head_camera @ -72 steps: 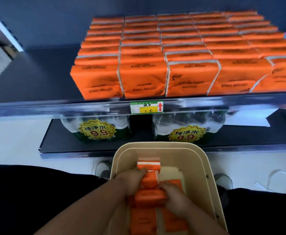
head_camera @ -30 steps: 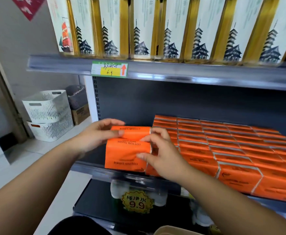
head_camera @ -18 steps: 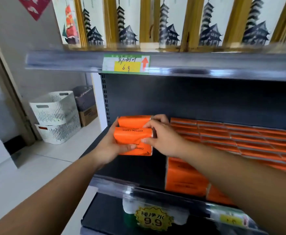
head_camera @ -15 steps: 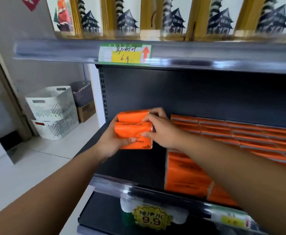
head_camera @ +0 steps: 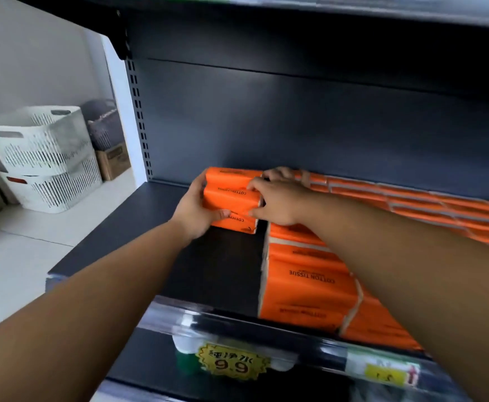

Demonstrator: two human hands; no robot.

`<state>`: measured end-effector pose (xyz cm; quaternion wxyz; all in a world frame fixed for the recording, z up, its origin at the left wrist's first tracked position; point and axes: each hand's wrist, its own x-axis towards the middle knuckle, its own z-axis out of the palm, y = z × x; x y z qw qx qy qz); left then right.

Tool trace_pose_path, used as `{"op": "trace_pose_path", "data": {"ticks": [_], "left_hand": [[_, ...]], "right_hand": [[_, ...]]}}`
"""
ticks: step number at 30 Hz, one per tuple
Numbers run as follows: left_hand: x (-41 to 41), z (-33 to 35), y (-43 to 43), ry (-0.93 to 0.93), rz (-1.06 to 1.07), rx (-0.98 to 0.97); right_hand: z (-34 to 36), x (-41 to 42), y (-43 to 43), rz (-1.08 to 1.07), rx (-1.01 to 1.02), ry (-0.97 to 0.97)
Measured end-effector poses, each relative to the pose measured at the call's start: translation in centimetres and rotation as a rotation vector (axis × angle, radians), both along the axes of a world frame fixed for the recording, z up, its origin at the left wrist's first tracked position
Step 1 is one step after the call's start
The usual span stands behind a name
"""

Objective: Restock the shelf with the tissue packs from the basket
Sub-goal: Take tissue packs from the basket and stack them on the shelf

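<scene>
Two orange tissue packs (head_camera: 231, 195), stacked one on the other, sit deep on the dark shelf (head_camera: 121, 242) near its back panel. My left hand (head_camera: 196, 213) grips their left side and my right hand (head_camera: 278, 198) grips their right side and top. They stand just left of the rows of orange tissue packs (head_camera: 307, 280) that fill the shelf's right part. The basket is out of view.
Bare shelf floor lies left and in front of the held packs. The shelf's front rail (head_camera: 237, 323) carries a price tag (head_camera: 391, 372). Water bottles with a yellow 9.9 sticker (head_camera: 231, 364) sit below. White baskets (head_camera: 40, 158) stand on the floor at the left.
Both hands have carried the two packs from the shelf's front to its back, lowering them onto the shelf floor beside the stocked rows. The view has dropped below the upper shelf.
</scene>
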<state>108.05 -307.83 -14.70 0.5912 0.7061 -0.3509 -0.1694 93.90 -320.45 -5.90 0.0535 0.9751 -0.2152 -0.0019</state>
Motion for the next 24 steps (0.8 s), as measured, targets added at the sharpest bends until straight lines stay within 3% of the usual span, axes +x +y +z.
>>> {"op": "trace_pose_path", "data": {"ticks": [3, 11, 24], "left_hand": [[0.5, -0.3, -1.5, -0.001, 0.038, 0.028], [0.0, 0.3, -4.0, -0.140, 0.128, 0.195], [1.0, 0.0, -9.3, -0.139, 0.250, 0.314]], "right_hand": [[-0.6, 1.0, -0.4, -0.059, -0.021, -0.019], [-0.4, 2.9, -2.2, -0.190, 0.181, -0.057], [-0.8, 2.7, -3.9, -0.191, 0.124, -0.029]]}}
